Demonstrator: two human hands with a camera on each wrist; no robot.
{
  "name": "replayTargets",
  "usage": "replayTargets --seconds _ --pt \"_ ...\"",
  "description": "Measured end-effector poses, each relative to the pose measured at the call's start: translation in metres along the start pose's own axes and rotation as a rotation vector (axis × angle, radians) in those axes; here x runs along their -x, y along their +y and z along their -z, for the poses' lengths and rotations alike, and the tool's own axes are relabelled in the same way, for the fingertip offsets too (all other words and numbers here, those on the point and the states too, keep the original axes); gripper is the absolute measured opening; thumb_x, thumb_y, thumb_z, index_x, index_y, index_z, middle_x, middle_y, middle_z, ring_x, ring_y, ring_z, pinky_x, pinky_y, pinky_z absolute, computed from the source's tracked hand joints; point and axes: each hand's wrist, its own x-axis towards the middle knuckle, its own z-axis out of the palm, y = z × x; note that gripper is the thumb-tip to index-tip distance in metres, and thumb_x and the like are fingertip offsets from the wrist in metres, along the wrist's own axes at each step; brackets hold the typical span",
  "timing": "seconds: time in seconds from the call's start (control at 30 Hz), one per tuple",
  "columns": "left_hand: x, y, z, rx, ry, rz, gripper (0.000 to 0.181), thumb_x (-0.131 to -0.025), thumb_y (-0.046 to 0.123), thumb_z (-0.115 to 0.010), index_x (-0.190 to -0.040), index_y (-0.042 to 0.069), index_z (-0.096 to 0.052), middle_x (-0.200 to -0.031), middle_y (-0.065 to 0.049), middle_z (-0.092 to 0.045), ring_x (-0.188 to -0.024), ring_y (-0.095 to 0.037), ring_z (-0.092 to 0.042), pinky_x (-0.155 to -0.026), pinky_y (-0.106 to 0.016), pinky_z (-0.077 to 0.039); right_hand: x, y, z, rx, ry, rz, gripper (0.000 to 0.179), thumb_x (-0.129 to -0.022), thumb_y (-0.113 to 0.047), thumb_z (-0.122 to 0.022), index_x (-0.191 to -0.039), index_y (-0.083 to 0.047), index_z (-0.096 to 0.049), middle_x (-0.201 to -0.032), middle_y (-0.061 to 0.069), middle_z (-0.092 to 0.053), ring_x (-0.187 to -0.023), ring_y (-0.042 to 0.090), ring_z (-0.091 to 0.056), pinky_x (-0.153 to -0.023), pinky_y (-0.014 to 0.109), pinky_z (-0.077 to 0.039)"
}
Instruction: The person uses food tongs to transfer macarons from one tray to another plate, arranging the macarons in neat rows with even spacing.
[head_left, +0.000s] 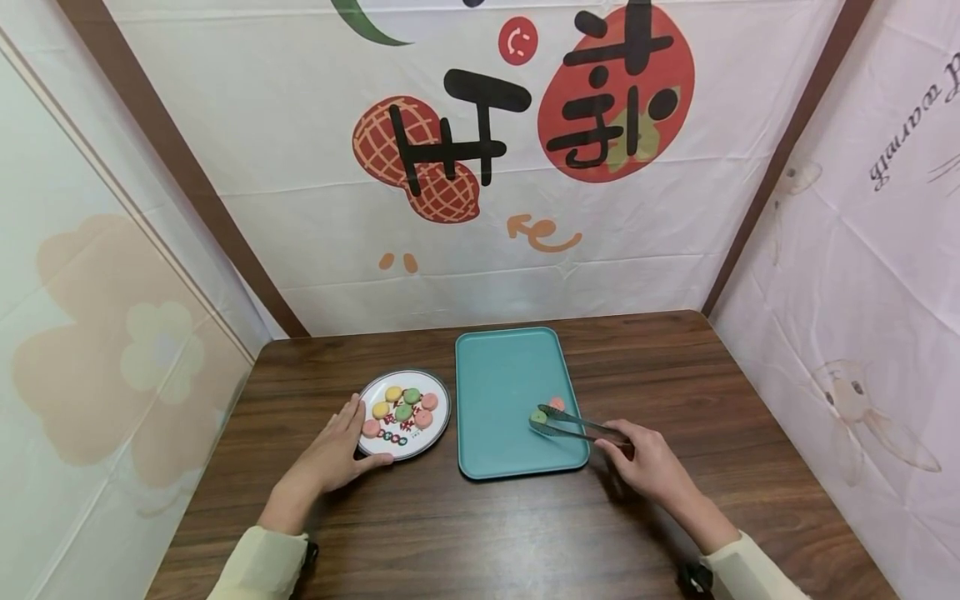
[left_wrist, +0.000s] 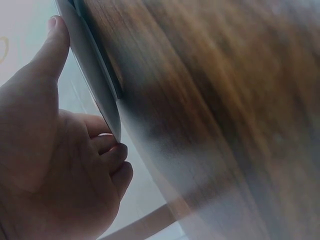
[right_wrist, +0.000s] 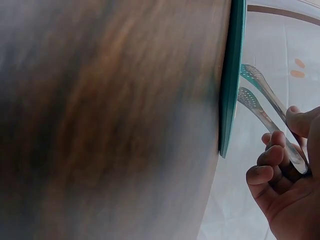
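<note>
My left hand (head_left: pixel 330 452) holds the edge of a white plate (head_left: pixel 442 408), fingers along its left side and thumb at the near rim. Several yellow macarons (head_left: pixel 393 394), green macarons (head_left: pixel 412 397) and pink macarons (head_left: pixel 423 419) lie on that plate. With my right hand (head_left: pixel 647 462) I grip metal tongs (right_wrist: pixel 270 122), whose perforated tips reach over the right side of a teal tray (head_left: pixel 502 375). Between the tips is a green macaron (head_left: pixel 537 416). Just beyond them, a pink macaron (head_left: pixel 557 403) lies on the tray, partly hidden by the tongs.
Plate and tray stand side by side on a dark wooden table (head_left: pixel 420 533). A printed white cloth (head_left: pixel 315 208) rises behind the table's far edge, and more cloth hangs at both sides.
</note>
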Motion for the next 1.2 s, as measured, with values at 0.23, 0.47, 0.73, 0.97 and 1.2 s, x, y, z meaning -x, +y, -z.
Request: replayTargets --seconds 0.23,0.47,0.73,0.97,1.2 --pt "0.0014 -0.0001 -0.0003 0.004 0.01 -0.006 0.124 -0.093 0.073 -0.068 -0.163 -0.016 -0.018 -0.173 -0.036 -0.009 -0.16 -0.052 -0.016 -0.13 -0.064 -0.018 0.0026 0.0001 -0.0005 0.006 0.006 0.004 0.027 -0.101 -0.017 -0.078 -0.121 0.0 -0.074 -0.077 -0.004 -0.067 -0.057 -0.001 -0.051 -0.049 0.024 -0.048" --pt "0.0035 0.002 0.0009 0.0 0.02 -0.011 0.123 -0.094 0.071 -0.07 -0.163 -0.017 -0.02 -0.173 -0.037 -0.011 -0.16 -0.052 -0.017 -0.13 -0.064 -0.019 0.0024 0.0017 -0.0008 0.005 0.012 0.001 0.027 -0.101 -0.015 -0.078 -0.121 0.001 -0.074 -0.079 0.001 -0.071 -0.058 -0.001 -0.054 -0.05 0.024 -0.05" --pt "0.0039 0.0023 0.0003 -0.012 0.029 -0.022 0.122 -0.094 0.071 -0.069 -0.162 -0.018 -0.02 -0.172 -0.037 -0.012 -0.16 -0.052 -0.018 -0.13 -0.064 -0.02 0.0014 0.0015 -0.0002 0.0 0.008 0.014 0.029 -0.102 -0.017 -0.077 -0.123 0.003 -0.073 -0.083 0.004 -0.074 -0.06 -0.002 -0.057 -0.051 0.024 -0.052" --pt "0.0037 0.0038 0.002 -0.014 0.029 -0.021 0.121 -0.094 0.069 -0.07 -0.162 -0.018 -0.021 -0.172 -0.037 -0.012 -0.16 -0.052 -0.019 -0.13 -0.064 -0.02 -0.0006 0.0018 -0.0001 0.01 0.027 0.054 0.026 -0.101 -0.016 -0.078 -0.12 0.001 -0.074 -0.081 0.002 -0.072 -0.059 -0.002 -0.053 -0.05 0.023 -0.05" --pt "0.0038 0.0044 0.001 -0.01 0.027 -0.021 0.121 -0.094 0.069 -0.07 -0.162 -0.018 -0.02 -0.172 -0.038 -0.012 -0.159 -0.053 -0.019 -0.129 -0.064 -0.021 -0.002 0.0023 -0.0021 0.013 0.039 0.111 0.023 -0.1 -0.01 -0.078 -0.119 0.002 -0.074 -0.085 0.004 -0.073 -0.063 -0.002 -0.054 -0.053 0.023 -0.05"
